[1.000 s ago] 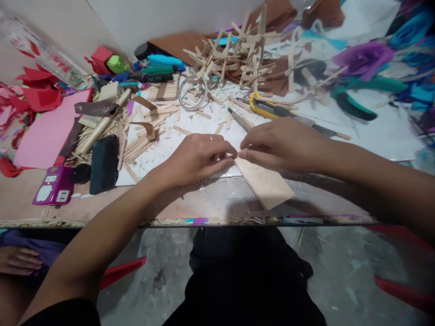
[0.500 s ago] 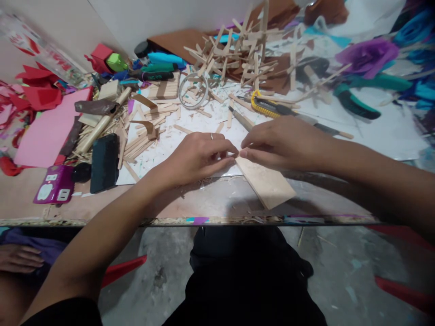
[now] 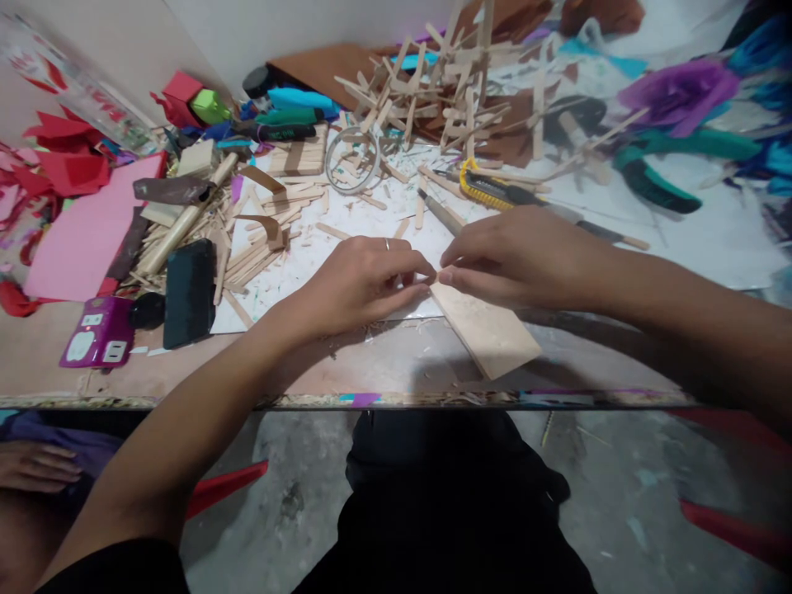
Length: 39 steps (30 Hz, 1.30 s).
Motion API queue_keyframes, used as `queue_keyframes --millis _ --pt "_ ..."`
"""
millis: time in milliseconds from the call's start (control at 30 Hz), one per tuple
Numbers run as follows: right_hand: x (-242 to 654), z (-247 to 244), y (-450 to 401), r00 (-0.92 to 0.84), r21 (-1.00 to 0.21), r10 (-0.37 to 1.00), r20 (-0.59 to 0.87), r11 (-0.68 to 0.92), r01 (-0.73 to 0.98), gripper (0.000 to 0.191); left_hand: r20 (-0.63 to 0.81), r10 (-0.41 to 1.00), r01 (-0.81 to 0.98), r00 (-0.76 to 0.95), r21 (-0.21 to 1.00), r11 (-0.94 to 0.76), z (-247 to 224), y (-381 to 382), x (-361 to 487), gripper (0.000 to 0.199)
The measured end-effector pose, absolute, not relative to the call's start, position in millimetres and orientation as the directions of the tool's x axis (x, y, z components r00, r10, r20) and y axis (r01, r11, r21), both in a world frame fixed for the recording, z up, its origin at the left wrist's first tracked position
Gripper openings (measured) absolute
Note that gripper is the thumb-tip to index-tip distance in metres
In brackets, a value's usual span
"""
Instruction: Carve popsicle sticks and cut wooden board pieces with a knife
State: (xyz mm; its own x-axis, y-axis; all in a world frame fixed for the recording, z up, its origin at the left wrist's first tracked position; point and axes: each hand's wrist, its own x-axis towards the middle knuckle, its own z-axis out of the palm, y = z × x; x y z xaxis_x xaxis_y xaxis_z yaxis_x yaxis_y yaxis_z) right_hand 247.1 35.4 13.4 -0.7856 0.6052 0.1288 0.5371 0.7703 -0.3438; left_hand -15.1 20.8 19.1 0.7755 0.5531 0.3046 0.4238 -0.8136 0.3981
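My left hand (image 3: 377,280) and my right hand (image 3: 507,257) meet fingertip to fingertip at the far end of a pale flat wooden board (image 3: 488,330). Thumb and forefinger of each are pinched around something tiny, too small and covered to name. The board lies slanted toward the table's front edge, under the right thumb. Just beyond the hands rests a thin grey pen-shaped tool (image 3: 439,213). Behind the right hand lies a black and yellow cutter knife (image 3: 488,191). Loose craft sticks (image 3: 256,257) are spread left of the left hand.
Farther back stand a tangled craft-stick structure (image 3: 426,99) and a clear ring (image 3: 352,161). At left are a phone (image 3: 189,293) and a purple box (image 3: 97,332). Green-handled pliers (image 3: 662,177) lie at right. Another person's hand (image 3: 40,466) rests below the table's edge.
The view has shifted very slightly. Both hands keep nearly the same pinched pose at the board's far end, and the board stays in place.
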Motion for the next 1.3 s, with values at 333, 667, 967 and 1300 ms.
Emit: queue_keyframes --millis 333,667,967,1300 --pt "248.3 11.9 35.7 -0.791 -0.290 0.597 0.135 0.787 0.545 0.036 0.301 0.542 0.411 0.785 0.402 -0.818 17.4 23.9 -16.4 0.013" --pt "248.8 10.3 36.4 -0.790 -0.297 0.594 0.150 0.789 0.538 0.035 0.297 0.552 0.417 0.779 0.413 -0.810 18.6 21.4 -15.5 0.012" --pt "249.2 11.2 35.9 -0.788 -0.307 0.598 0.147 0.785 0.538 0.034 0.311 0.540 0.409 0.782 0.398 -0.821 16.2 23.1 -16.6 0.012" --pt "248.9 11.0 36.3 -0.792 -0.308 0.594 0.140 0.786 0.535 0.034 0.290 0.556 0.423 0.779 0.413 -0.807 17.6 21.9 -15.6 0.011"
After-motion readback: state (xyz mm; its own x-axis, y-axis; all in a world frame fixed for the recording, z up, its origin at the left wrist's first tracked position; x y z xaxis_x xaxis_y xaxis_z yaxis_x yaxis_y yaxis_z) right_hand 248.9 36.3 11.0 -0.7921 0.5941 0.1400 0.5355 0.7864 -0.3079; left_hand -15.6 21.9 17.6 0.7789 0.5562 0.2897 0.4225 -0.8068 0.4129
